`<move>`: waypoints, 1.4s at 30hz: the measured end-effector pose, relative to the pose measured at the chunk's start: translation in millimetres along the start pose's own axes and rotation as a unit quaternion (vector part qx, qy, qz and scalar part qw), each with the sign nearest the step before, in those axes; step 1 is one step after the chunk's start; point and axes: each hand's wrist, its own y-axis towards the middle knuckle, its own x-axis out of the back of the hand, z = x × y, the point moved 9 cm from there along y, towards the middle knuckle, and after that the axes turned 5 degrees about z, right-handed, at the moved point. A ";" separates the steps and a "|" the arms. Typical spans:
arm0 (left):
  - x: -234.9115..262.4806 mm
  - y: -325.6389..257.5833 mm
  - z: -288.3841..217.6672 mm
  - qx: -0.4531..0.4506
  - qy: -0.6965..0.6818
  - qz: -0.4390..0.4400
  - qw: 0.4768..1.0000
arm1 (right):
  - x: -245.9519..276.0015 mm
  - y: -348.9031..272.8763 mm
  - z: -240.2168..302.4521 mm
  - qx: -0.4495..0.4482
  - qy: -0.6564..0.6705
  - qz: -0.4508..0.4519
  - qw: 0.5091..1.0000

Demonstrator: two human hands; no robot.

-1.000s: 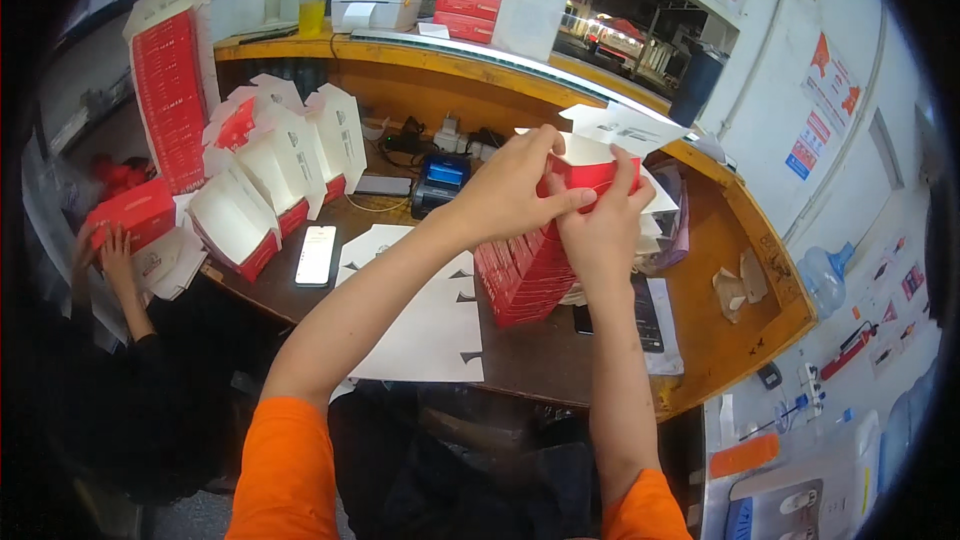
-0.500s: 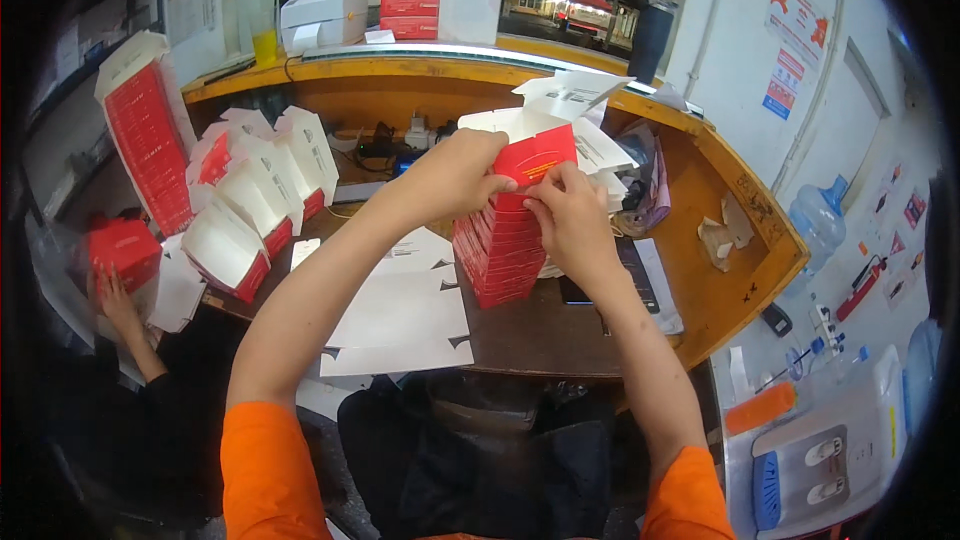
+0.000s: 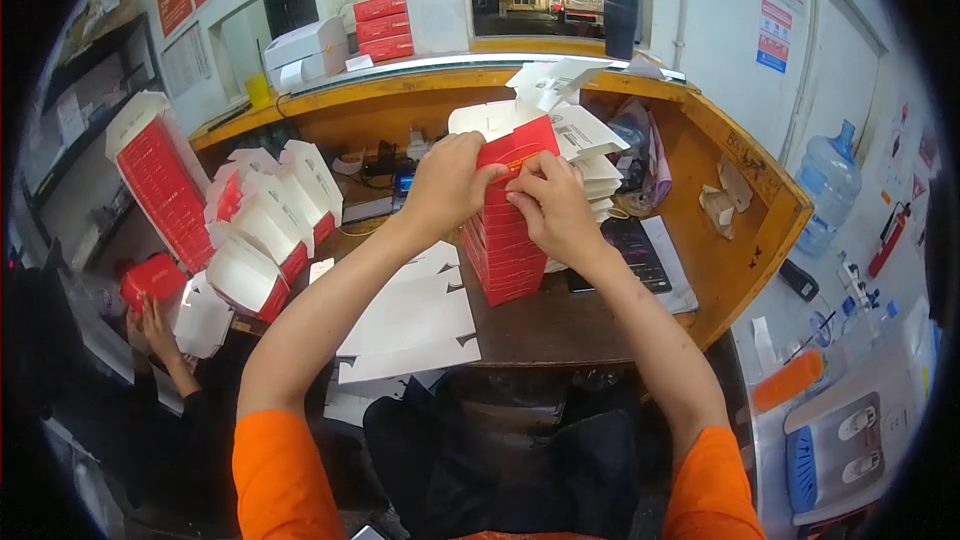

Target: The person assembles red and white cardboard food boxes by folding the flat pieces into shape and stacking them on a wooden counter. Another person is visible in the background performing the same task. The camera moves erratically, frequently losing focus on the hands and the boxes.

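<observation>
A red and white cardboard box (image 3: 520, 144) sits at the top of a tall stack of nested red boxes (image 3: 503, 258), its white flaps standing up. Pinched on the left corner of the box's red front panel are the fingers of my left hand (image 3: 446, 188). My right hand (image 3: 552, 208) has thumb and fingertips closed on the panel's lower right edge. Both hands work close together, and the parts under the fingers are hidden. A flat white cardboard blank (image 3: 412, 325) with notched edges lies below my left forearm on the dark table.
Left stand open white-lined boxes (image 3: 262, 230) and another tall red box stack (image 3: 162, 190). A co-worker's hand (image 3: 158, 332) touches a red box (image 3: 153, 281). Right of my stack lies a dark tablet-like device (image 3: 632, 252). A wooden counter wall (image 3: 752, 225) curves around the table.
The view has shifted, so the surroundings sit differently. My hands stay on the top box, whose red panel looks more slanted. The co-worker's hand remains on the red box.
</observation>
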 end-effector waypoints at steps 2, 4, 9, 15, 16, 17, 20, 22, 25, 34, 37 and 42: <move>0.6 2.1 1.1 0.012 -0.009 -0.021 1.000 | 1.9 -1.4 -3.6 0.000 0.012 -0.006 1.000; -2.7 4.6 -2.5 0.011 -0.011 -0.008 1.000 | 3.4 -3.7 -8.1 0.000 0.018 -0.012 1.000; -1.1 4.4 -9.4 -0.011 -0.014 0.006 1.000 | 10.0 -8.0 -5.8 0.001 0.041 0.003 0.999; 2.2 7.5 -14.6 0.021 -0.087 0.171 0.981 | 18.4 -12.4 -3.2 0.007 0.035 0.007 0.999; 2.0 7.0 -14.6 0.000 -0.072 0.155 0.985 | 18.5 -11.3 -4.0 0.004 0.036 0.001 0.999; 1.3 6.4 -15.6 -0.021 -0.056 0.140 0.988 | 17.9 -10.6 -4.6 0.006 0.037 -0.001 0.999; 1.2 0.0 -22.5 -0.049 0.053 0.091 0.993 | 15.8 -9.6 -4.0 0.009 0.035 0.003 0.999; -0.1 -0.4 -23.2 -0.020 0.065 0.130 0.989 | 14.9 -8.8 -0.3 0.008 0.024 0.018 1.000; -4.6 8.9 -34.3 -0.006 0.039 0.172 0.984 | 12.8 -9.2 7.9 0.033 -0.025 0.026 0.999; -25.7 10.1 -40.7 -0.078 0.077 0.211 0.971 | 7.6 -10.8 -0.5 0.049 -0.229 0.136 0.963; -36.5 10.7 -45.2 -0.062 0.112 0.259 0.957 | 12.2 -13.1 -0.3 0.082 -0.219 0.093 0.968; -36.7 10.2 -26.0 0.020 -0.054 0.315 0.947 | 6.6 -11.3 -7.5 0.057 -0.152 0.114 0.980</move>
